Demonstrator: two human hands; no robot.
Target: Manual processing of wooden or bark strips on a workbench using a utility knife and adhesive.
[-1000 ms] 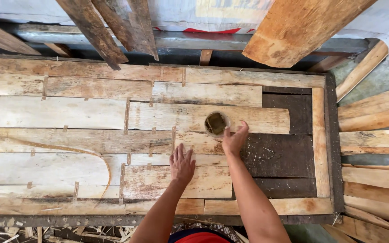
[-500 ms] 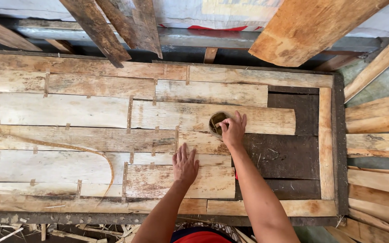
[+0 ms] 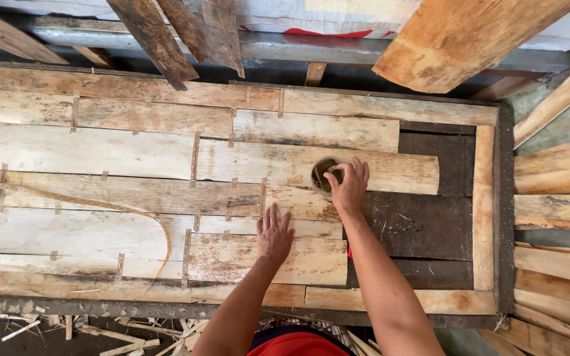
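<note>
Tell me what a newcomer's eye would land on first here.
First, the patchwork of pale veneer sheets fitted edge to edge across the long work table, with a dark uncovered patch at the right. Next, the two bare hands in the middle: the left hand lies flat on a sheet, and the right hand touches a small round container just above it.

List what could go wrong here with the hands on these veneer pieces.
1. The right hand reaches into a small round tin resting on a loose wood sheet; a knock might tip or slide it.
2. The left hand presses flat on rough, patched sheets; splinters seem likely.
3. A thin curled strip lies loose across the boards and may snag or shift.
</note>
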